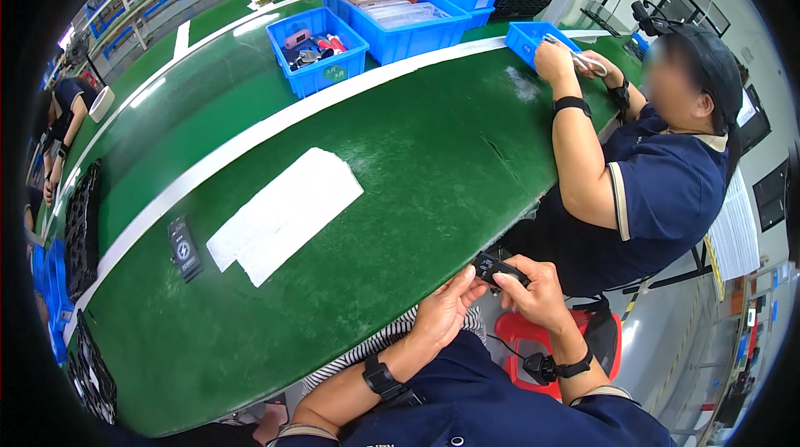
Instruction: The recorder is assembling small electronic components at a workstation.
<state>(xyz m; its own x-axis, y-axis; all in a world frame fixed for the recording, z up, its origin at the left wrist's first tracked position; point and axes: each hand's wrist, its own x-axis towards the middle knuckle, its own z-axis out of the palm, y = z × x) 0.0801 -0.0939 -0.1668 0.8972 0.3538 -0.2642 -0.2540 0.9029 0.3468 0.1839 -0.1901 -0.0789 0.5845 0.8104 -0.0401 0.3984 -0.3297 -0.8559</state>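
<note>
Just off the near edge of the smooth green table [400, 155], both hands held a small black rectangular plastic device [498, 268] above the person's lap. The left hand [442, 309] pinched its near end between thumb and fingertips; the right hand [537, 289] curled round its far end, fingers pressed together. Broad bare room lay on the tabletop ahead, where flat white paper sheets [283, 214] and a thin black card-like packet [184, 249] rested near each other but apart. Glossy blue plastic bins [317, 49] stood well beyond, past a white painted stripe [250, 143].
</note>
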